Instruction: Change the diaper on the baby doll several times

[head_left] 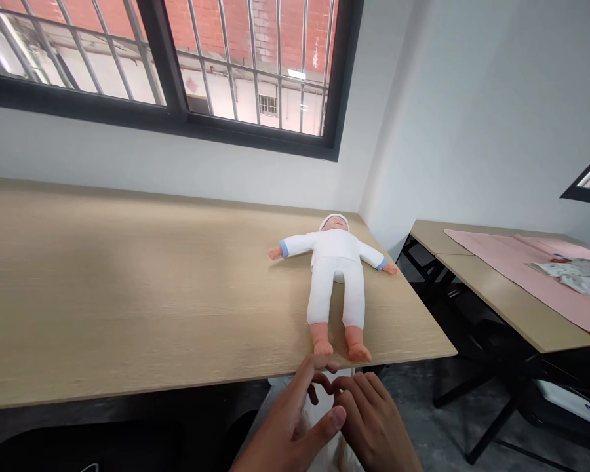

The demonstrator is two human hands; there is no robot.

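Observation:
A baby doll (pixel 337 262) in a white suit with blue cuffs and a white cap lies on its back on the wooden table (pixel 152 282), arms spread, bare feet at the front edge. My left hand (pixel 299 413) is just below the doll's feet, fingers apart and curved, with nothing seen in it. Beside it, my right hand (pixel 373 419) has its fingers curled inward near the left fingertips; whether it holds anything is hidden. Something whitish and translucent shows below and between the hands.
A second table (pixel 491 298) at the right bears a pink cloth (pixel 531 275) and crumpled patterned fabric (pixel 580 278). A barred window (pixel 255 131) is behind the doll's table. Black table legs and a white device (pixel 570 401) are at the lower right.

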